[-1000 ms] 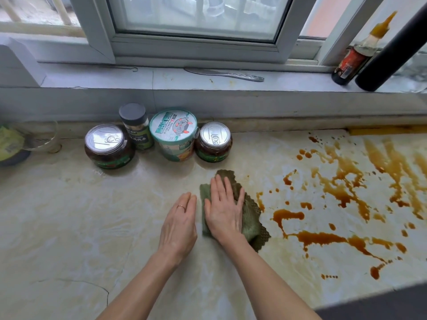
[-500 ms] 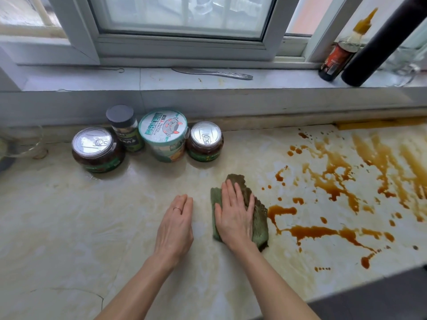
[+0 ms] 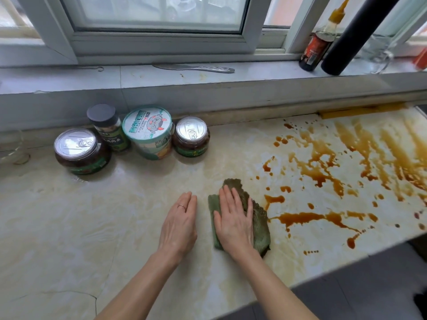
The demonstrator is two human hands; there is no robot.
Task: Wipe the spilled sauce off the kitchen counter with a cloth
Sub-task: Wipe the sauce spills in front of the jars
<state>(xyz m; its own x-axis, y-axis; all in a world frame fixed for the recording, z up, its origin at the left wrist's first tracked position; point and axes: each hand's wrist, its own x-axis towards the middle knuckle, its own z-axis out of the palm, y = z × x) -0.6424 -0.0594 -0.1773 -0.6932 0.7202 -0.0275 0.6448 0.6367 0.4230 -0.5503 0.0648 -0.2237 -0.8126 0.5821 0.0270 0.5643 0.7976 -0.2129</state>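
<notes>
Right hand (image 3: 233,224) lies flat on the green cloth (image 3: 260,227), fingers straight, pressing it onto the surface (image 3: 92,215), gripping nothing. Cloth sits mid-surface; its right edge is just beside the nearest brown sauce (image 3: 298,218) streak, possibly touching, hard to tell. Sauce spreads well to the right. Left hand (image 3: 179,225) rests flat on bare surface beside the cloth, fingers released. Jars (image 3: 82,150) and a tub (image 3: 149,131) stand along the back.

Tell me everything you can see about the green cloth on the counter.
The cloth is dull green, textured fabric with a wavy edge, folded over and lying flat on the pale marbled counter. The right hand presses on it with straight fingers. Its right edge lies close beside the brown sauce spill.
</notes>
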